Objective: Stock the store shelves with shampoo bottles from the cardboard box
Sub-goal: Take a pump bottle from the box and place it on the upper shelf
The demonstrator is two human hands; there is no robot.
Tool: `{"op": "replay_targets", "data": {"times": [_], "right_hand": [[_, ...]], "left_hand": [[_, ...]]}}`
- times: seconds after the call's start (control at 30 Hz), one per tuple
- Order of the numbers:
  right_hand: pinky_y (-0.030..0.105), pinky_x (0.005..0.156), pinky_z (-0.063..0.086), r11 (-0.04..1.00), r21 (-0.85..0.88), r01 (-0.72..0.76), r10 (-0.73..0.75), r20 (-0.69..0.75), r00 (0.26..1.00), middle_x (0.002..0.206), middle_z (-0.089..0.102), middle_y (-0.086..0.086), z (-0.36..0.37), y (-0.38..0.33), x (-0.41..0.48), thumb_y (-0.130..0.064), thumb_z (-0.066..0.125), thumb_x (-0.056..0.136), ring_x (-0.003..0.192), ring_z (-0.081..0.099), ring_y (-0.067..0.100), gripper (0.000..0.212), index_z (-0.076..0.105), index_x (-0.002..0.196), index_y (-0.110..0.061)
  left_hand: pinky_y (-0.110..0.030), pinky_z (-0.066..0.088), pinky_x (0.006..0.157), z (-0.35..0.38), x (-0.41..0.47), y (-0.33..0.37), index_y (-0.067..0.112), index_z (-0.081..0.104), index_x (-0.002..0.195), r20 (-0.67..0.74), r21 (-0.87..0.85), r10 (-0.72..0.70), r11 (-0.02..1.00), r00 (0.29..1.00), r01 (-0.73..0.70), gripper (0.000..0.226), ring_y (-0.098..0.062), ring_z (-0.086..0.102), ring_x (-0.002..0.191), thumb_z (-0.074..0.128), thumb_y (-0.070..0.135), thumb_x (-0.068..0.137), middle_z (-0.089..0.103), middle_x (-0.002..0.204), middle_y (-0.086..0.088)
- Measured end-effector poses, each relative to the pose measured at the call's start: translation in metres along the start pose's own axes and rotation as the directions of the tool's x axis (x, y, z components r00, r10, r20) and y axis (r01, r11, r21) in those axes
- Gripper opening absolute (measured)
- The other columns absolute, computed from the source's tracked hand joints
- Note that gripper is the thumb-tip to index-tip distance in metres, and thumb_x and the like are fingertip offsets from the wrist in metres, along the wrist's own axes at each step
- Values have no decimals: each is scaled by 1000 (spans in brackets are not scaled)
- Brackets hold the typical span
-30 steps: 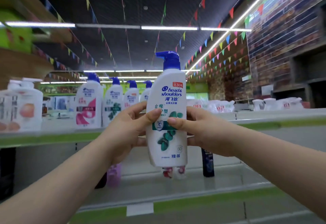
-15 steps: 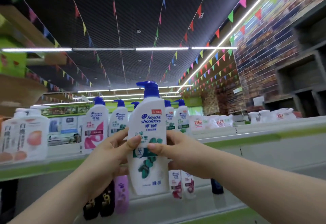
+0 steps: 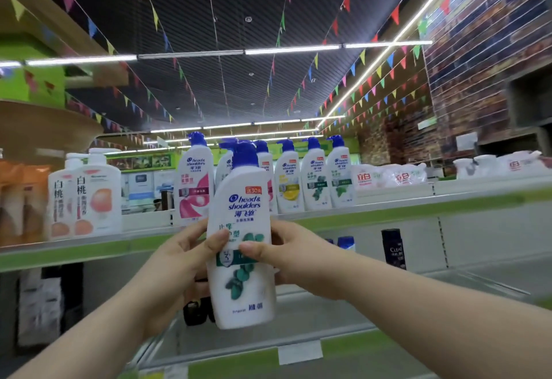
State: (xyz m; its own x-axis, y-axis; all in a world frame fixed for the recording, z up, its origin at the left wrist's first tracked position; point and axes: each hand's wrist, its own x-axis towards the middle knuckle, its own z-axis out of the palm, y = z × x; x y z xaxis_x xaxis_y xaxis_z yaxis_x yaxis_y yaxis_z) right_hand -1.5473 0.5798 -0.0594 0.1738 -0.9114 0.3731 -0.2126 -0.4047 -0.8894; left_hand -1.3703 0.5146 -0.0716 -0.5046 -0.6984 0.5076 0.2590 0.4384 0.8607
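Both forearms are sloping up from 7 and 5 o'clock, and the hands are meeting at the waist of the Head & Shoulders pump bottle. It is hanging upright in mid-air at dead centre, in front of the shelving and touching no shelf. The left hand is wrapping round its flank from 9 o'clock, thumb lying across the label. The right hand is mirroring it from 3 o'clock, the two thumb tips almost meeting. Both are grasping the bottle.

It is looking like a big, full one, so probably weighty. The walls should be stiff, and the glossy plastic could slide in a loose grip. The waist seems the right place to hold it. The blue pump head is likely to turn or give, so it is no handle.

Just behind, the lower shelf is running past at 6 o'clock, with a dark Clear bottle standing at 3 o'clock. Further back, the green-edged top shelf is carrying a row of matching bottles from 11 to 1 o'clock: a pink-label bottle, a lemon-label bottle and two green-leaf ones. Peach body-wash bottles are standing at 9 o'clock. That row is looking like the destination, so the base will need lifting over the shelf lip. The cardboard box is not showing.
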Motion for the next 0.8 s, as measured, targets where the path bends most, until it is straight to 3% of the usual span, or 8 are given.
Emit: {"op": "replay_targets", "data": {"times": [0.33,0.5,0.7,0.8], "right_hand": [[41,90,54,985,144,-91,75,112,991,119,67,7,-40,18,20,-24,54,94,108,64,25,27,57,120,-13],[37,82,58,981,161,-109,84,157,984,110,72,3,-66,25,22,-22,56,94,100,69,21,21,61,113,-17],[47,88,55,996,-14,-86,87,63,994,114,68,0,-97,40,22,-20,67,86,102,67,19,32,60,117,-19],[49,86,55,997,-14,-80,80,1,997,114,68,1,-121,39,21,-21,66,87,103,67,20,32,59,118,-21]], "left_hand": [[-36,57,58,24,18,-8,25,67,110,-116,11,-65,998,991,67,42,-30,72,87,67,36,69,73,105,-8],[-37,57,56,37,37,-11,21,69,104,-162,-21,-100,995,982,98,33,-28,73,79,65,32,73,74,101,-10],[-50,57,74,67,74,-27,20,68,106,-207,-20,-111,994,972,109,36,-30,72,78,66,31,72,73,101,-12],[-48,59,69,86,97,-29,22,69,106,-190,-20,-93,996,977,90,35,-29,72,77,66,32,72,74,100,-10]]}}
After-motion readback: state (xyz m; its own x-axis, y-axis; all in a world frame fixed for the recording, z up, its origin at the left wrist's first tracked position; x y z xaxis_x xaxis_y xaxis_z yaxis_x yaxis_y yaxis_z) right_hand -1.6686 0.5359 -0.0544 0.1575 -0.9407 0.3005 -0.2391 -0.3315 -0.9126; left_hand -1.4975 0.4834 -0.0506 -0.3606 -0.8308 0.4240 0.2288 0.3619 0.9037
